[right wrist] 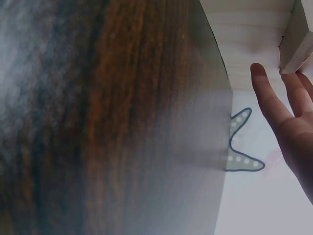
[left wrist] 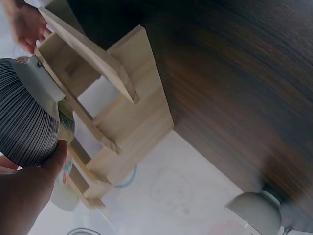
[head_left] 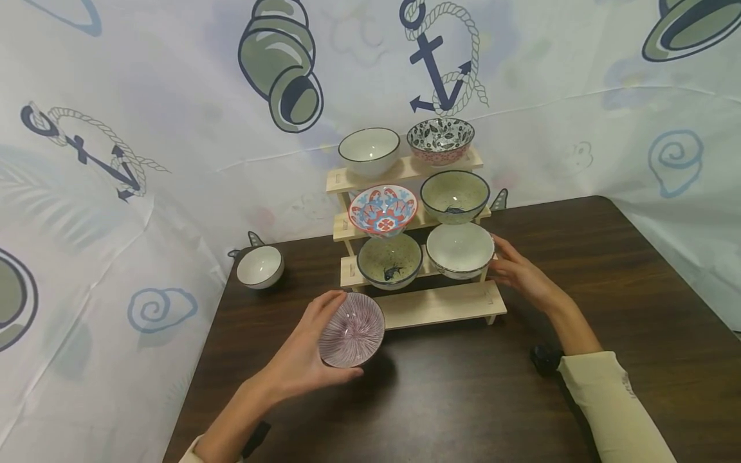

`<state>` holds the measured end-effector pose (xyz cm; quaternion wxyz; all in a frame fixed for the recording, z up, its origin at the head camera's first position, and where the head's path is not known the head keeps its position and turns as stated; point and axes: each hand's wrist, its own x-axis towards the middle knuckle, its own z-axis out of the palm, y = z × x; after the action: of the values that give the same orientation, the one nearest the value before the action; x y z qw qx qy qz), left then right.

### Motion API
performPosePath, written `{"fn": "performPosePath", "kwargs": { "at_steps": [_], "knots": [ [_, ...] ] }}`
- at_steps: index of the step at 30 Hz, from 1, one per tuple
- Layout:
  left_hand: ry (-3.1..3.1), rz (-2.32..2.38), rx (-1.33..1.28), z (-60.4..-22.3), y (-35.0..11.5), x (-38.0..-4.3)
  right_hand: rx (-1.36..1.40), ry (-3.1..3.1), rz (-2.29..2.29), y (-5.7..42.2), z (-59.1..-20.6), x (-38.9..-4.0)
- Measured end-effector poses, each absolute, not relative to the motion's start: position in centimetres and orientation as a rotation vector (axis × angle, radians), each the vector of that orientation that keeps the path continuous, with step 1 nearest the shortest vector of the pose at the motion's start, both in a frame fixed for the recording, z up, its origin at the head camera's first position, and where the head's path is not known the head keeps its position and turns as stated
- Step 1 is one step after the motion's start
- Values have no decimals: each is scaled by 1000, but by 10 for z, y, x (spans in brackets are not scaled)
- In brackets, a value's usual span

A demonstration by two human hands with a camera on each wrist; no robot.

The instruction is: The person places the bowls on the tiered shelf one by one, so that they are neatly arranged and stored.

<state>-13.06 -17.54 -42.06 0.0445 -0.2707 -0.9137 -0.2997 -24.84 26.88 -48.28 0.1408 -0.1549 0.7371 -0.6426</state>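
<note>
My left hand (head_left: pixel 301 360) grips a purple-striped bowl (head_left: pixel 352 330) by its rim, thumb on the near side and fingers on the far side. The bowl is tilted, its inside facing the head camera, in front of the lowest step of a wooden stepped rack (head_left: pixel 437 305). In the left wrist view the bowl's dark-lined outside (left wrist: pixel 24 115) shows above the thumb. My right hand (head_left: pixel 523 276) is at the rack's right side, beside a white bowl (head_left: pixel 460 249). Its fingers are extended, with fingertips at the wooden shelf end (right wrist: pixel 297 46) in the right wrist view.
On the rack's upper steps sit a dark-rimmed white bowl (head_left: pixel 369 151), a leaf-patterned bowl (head_left: pixel 440 138), a red-and-blue bowl (head_left: pixel 383 209) and two olive bowls (head_left: pixel 454 195). A small white bowl (head_left: pixel 260 266) stands at the table's back left. Patterned cloth (head_left: pixel 191 128) hangs behind.
</note>
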Motion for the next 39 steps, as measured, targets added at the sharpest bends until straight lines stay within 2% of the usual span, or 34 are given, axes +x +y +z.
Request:
{"fn": "performPosePath", "kwargs": {
  "at_steps": [39],
  "knots": [
    [-2732, -888, -1147, -432, -101, -141, -434, 2157, -1828, 271, -484, -249]
  ]
}}
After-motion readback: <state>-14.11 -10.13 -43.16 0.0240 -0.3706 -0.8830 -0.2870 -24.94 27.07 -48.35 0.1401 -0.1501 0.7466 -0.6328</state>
